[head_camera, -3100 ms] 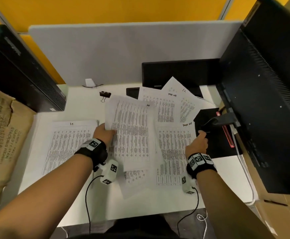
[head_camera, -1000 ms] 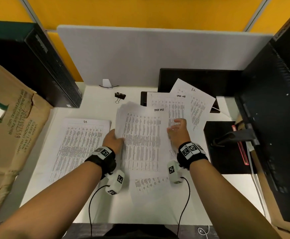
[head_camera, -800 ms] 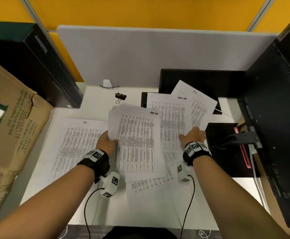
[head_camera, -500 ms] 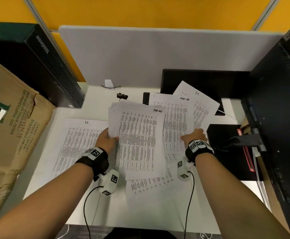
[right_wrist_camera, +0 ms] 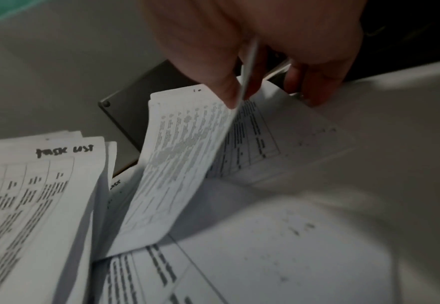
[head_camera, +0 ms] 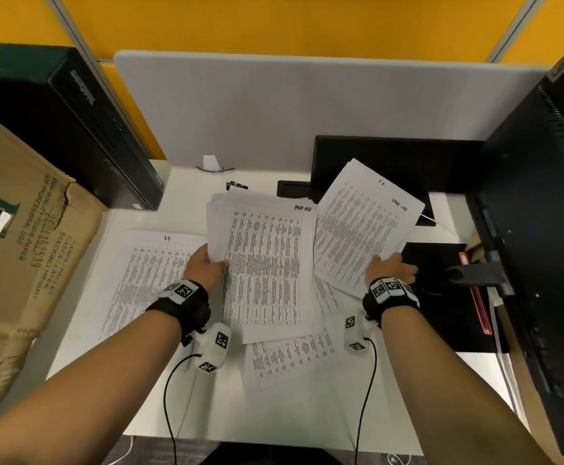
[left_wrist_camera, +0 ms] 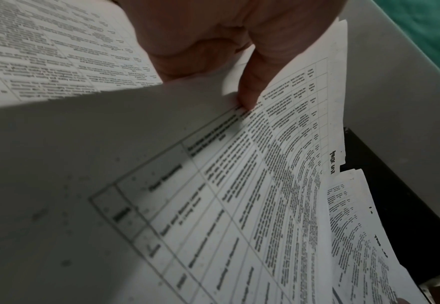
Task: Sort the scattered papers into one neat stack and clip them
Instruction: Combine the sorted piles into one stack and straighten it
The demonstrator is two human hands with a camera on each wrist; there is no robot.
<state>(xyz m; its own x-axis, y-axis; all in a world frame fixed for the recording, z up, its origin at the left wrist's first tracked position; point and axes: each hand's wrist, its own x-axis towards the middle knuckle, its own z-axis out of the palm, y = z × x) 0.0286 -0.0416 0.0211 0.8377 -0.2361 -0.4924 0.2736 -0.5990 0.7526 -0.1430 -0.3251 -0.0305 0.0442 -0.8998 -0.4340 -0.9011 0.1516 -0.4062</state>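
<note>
My left hand [head_camera: 206,266] grips the left edge of a gathered bundle of printed sheets [head_camera: 267,260], held lifted above the white desk [head_camera: 186,196]; the left wrist view shows the thumb [left_wrist_camera: 249,82] pressed on the bundle's top sheet [left_wrist_camera: 278,185]. My right hand [head_camera: 391,268] pinches the lower right edge of a second batch of sheets [head_camera: 361,226], raised and tilted; thumb and fingers [right_wrist_camera: 221,82] clamp its edge. One sheet [head_camera: 149,280] lies flat at the left. Another sheet [head_camera: 290,357] lies under the bundle near the front. A black binder clip [head_camera: 237,186] sits behind the bundle.
A cardboard box [head_camera: 15,256] stands at the left edge, a black computer case [head_camera: 55,129] behind it. A large black monitor [head_camera: 542,263] fills the right side, over a black pad [head_camera: 448,297]. A grey partition [head_camera: 273,105] closes the back. A black flat device [head_camera: 391,162] lies at the back.
My right hand slid to the right-hand sheets, pinched them and lifted them off the desk. The left hand kept its bundle, raising it slightly.
</note>
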